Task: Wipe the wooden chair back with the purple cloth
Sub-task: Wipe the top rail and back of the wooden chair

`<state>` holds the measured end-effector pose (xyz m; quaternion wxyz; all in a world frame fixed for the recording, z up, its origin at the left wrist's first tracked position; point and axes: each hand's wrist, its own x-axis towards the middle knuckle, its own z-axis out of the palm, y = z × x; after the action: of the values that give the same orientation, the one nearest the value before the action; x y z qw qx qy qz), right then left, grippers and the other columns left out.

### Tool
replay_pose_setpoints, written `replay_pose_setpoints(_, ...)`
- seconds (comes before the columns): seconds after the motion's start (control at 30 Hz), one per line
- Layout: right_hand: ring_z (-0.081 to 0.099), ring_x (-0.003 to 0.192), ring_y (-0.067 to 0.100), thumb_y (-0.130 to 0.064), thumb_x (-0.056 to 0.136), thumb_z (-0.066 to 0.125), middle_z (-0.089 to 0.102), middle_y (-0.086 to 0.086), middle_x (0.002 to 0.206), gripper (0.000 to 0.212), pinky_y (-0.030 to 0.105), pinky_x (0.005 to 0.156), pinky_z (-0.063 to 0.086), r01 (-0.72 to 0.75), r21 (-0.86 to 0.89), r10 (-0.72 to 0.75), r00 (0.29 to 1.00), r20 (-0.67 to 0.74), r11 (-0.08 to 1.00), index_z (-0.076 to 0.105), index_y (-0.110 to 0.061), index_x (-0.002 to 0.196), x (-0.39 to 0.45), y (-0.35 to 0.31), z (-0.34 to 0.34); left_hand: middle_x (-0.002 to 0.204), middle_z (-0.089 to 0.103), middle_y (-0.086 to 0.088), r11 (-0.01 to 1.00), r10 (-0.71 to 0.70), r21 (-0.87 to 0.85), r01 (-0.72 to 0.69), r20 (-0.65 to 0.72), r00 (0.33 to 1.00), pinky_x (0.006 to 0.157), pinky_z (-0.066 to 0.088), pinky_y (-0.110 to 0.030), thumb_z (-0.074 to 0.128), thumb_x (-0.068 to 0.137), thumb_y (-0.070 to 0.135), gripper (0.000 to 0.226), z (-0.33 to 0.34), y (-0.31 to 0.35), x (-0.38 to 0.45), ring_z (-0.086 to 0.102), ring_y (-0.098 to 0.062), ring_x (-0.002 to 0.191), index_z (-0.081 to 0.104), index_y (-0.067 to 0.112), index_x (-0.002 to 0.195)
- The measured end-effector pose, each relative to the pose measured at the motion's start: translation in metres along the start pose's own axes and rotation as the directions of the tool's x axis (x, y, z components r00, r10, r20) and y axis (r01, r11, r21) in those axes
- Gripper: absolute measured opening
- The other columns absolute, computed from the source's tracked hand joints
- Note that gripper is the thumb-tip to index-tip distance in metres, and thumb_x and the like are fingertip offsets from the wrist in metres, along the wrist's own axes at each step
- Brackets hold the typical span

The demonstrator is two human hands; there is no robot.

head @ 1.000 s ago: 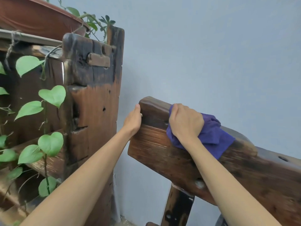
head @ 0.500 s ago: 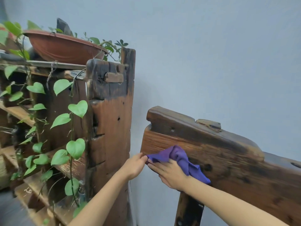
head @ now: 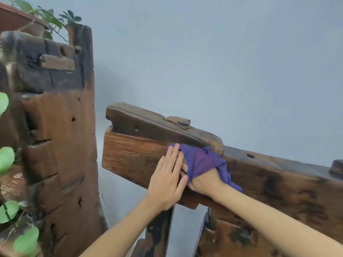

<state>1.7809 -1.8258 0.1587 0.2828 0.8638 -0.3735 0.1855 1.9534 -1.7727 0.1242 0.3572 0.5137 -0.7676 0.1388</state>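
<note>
The wooden chair back (head: 133, 153) is a thick, dark, weathered plank that runs from the middle to the right edge. The purple cloth (head: 200, 162) lies against its front face, draped over my right hand (head: 202, 180), which is pressed to the wood under it. The fingers of that hand are mostly hidden by the cloth. My left hand (head: 167, 180) lies flat on the plank with straight fingers, just left of the cloth, its fingertips touching the cloth's edge.
A tall rough wooden shelf post (head: 61, 145) stands close to the left, with green vine leaves (head: 7, 156) and a brown planter (head: 16, 19) on top. A blue-grey wall (head: 222, 62) is behind. A chair support post (head: 159, 232) runs down below the plank.
Both hands moved up and to the right along the plank's face. My left hand went from the plank's left end to lying flat beside the cloth. The view shifted closer.
</note>
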Motion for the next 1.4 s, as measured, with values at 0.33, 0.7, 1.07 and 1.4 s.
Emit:
replay_pose_setpoints(0.33, 0.043, 0.143, 0.022, -0.039, 0.098, 0.048, 0.025, -0.002, 0.165, 0.060, 0.039, 0.107, 0.046, 0.006, 0.077, 0.005, 0.990, -0.144, 0.997, 0.041, -0.017, 0.153, -0.099, 0.087, -0.032, 0.171, 0.005, 0.005, 0.964, 0.254, -0.078, -0.253, -0.005, 0.967, 0.126, 0.007, -0.041, 0.038, 0.103, 0.041, 0.068, 0.045, 0.095, 0.039, 0.003, -0.019, 0.157, 0.010, 0.022, 0.162)
replay_pose_setpoints(0.7, 0.016, 0.156, 0.023, -0.056, 0.101, 0.031, 0.019, -0.001, 0.169, 0.067, 0.052, 0.124, 0.005, -0.654, -0.076, 0.627, 0.746, -0.224, 0.752, 0.024, -0.026, 0.161, -0.239, 0.157, -0.021, 0.170, 0.007, -0.004, 0.933, 0.355, 0.054, -0.357, 0.040, 0.934, 0.124, -0.004, -0.047, 0.044, 0.092, 0.028, 0.074, 0.123, 0.232, 0.063, 0.005, -0.024, 0.157, 0.019, 0.020, 0.161)
replay_pose_setpoints(1.07, 0.004, 0.157, 0.033, -0.062, 0.102, 0.017, 0.002, 0.005, 0.171, 0.072, 0.052, 0.124, 0.008, -0.830, 0.017, 0.785, 0.520, -0.337, 0.558, 0.003, -0.026, 0.163, -0.317, 0.250, -0.021, 0.170, 0.008, -0.001, 0.821, 0.565, 0.066, -0.567, 0.046, 0.824, 0.125, -0.004, -0.045, 0.038, 0.094, 0.032, 0.072, 0.159, 0.357, 0.119, -0.001, -0.020, 0.157, 0.017, 0.014, 0.161)
replay_pose_setpoints(1.4, 0.007, 0.157, 0.030, -0.044, 0.107, 0.018, -0.007, 0.002, 0.170, 0.064, 0.053, 0.122, 0.022, -0.915, 0.096, 0.861, 0.327, -0.389, 0.391, -0.006, -0.022, 0.162, -0.391, 0.283, -0.005, 0.169, 0.000, -0.009, 0.797, 0.594, 0.039, -0.602, 0.128, 0.794, 0.124, -0.011, -0.041, 0.037, 0.095, 0.032, 0.073, 0.216, 0.453, 0.114, -0.012, -0.024, 0.156, 0.015, 0.006, 0.159)
